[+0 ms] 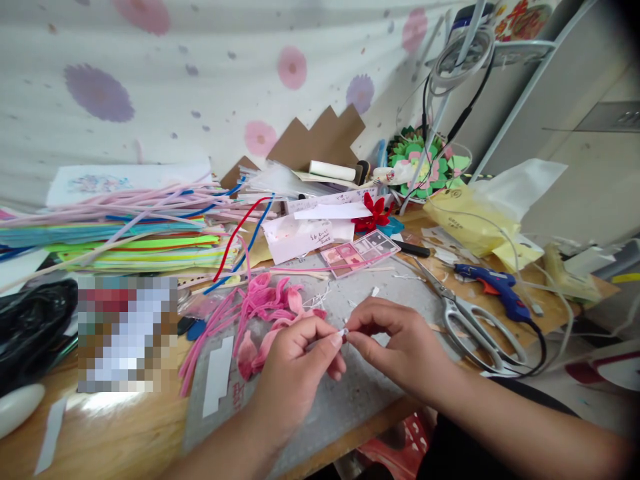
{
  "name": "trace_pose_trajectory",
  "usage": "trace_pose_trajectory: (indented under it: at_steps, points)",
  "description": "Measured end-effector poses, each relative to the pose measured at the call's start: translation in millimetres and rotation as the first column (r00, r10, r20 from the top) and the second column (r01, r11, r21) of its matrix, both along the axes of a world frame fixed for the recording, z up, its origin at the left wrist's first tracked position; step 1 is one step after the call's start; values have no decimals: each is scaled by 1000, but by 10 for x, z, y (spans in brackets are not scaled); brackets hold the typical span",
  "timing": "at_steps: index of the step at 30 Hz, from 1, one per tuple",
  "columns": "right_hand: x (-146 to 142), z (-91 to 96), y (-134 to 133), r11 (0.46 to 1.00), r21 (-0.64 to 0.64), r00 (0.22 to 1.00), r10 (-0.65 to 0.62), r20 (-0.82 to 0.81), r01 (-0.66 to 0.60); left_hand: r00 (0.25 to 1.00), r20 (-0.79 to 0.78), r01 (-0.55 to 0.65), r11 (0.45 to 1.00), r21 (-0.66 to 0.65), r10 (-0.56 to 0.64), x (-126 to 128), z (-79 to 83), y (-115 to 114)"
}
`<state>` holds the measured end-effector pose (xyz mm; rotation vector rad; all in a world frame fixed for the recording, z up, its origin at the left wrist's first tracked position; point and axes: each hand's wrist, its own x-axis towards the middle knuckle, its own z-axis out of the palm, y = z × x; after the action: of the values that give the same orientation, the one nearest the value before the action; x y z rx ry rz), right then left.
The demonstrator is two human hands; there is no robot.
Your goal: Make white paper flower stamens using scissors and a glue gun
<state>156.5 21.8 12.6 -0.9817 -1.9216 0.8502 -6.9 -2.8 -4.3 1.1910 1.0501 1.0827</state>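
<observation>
In the head view, the left hand (295,363) and the right hand (395,340) are both pinching a small white piece (343,332), fingertips closing on it from either side above the grey mat (350,400). Pink pipe cleaners (260,303) are lying just left of the fingers, and scissors (467,323) are lying off to their right.

Small white piece (343,332): tiny, pale, short; finer detail too small to tell. Pinched between the fingertips of left hand (295,367) and right hand (395,341), just above the surface. Pink pipe-cleaner petals (273,310): fuzzy looped bundle, lying flat nearby at its 10 o'clock.
</observation>
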Motion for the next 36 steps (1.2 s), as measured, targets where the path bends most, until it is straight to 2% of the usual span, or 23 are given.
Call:
trace_pose_trajectory:
  at_steps: [4, 9, 12, 17, 21, 26, 30, 33, 36]
  points:
    - [7, -17, 15, 999, 46, 999, 6, 43, -8, 998, -67, 3, 1000, 17, -1, -14, 25, 4]
    - [40, -11, 25, 985, 164, 993, 46, 104, -62, 950, -310, 20, 978, 206, 46, -51, 94, 38]
    - [42, -10, 16, 971, 215, 985, 67, 161, -101, 922, -381, 42, 964, 262, 63, -62, 103, 52]
    - [67, -18, -12, 955, 253, 947, 72, 314, -156, 889, -456, 82, 967, 240, 38, -50, 93, 49]
    - [95, -24, -26, 951, 246, 942, 105, 319, -189, 895, -445, 75, 974, 213, 28, -36, 92, 48]
    - [112, 28, -22, 972, 148, 978, 165, 130, -184, 945, -326, 55, 990, 131, -10, -37, 70, 51]
    - [237, 95, -11, 990, 4, 990, 141, 15, -141, 968, -249, 30, 998, 60, -14, -46, 76, 59]
    - [407, 122, -6, 965, -154, 975, 195, -107, -211, 966, -257, 26, 999, 29, -17, -53, 93, 65]
    - [543, 124, -8, 937, -229, 957, 224, -185, -263, 965, -263, 28, 999, 27, -20, -54, 96, 62]
